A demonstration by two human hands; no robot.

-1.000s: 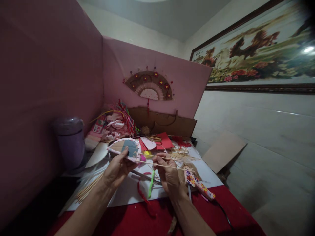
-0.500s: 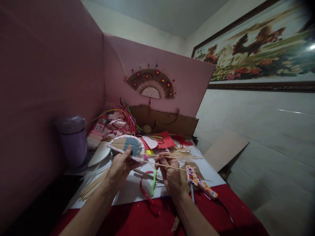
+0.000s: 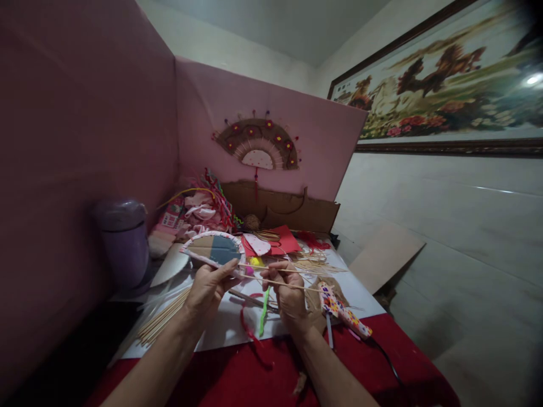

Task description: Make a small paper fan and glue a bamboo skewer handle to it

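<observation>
My left hand [image 3: 214, 282] grips the lower right edge of a half-round cardboard piece [image 3: 216, 249], brown and blue-grey inside with a white-and-pink wrapped rim. Two thin wooden sticks [image 3: 297, 286] reach from that edge toward the right, and my right hand [image 3: 286, 288] is closed around them. Whether the sticks are fastened to the cardboard cannot be made out. Below the hands lie a green pipe cleaner [image 3: 263, 314], a red pipe cleaner [image 3: 246, 325] and a dark, narrow tool [image 3: 250, 298]. A flower-patterned glue gun [image 3: 343, 311] rests right of my right hand.
A purple bin [image 3: 125, 243] stands at the left, near a bundle of sticks [image 3: 163, 316]. Craft supplies [image 3: 201, 212] are piled at the back, beside red paper [image 3: 286, 240]. A decorated fan [image 3: 258, 141] hangs on the pink panel [image 3: 322, 135] behind.
My left thumb has slid from the cardboard's blue-grey face down to its lower right edge, by the sticks. The right hand keeps its hold on the sticks. The view has shifted slightly.
</observation>
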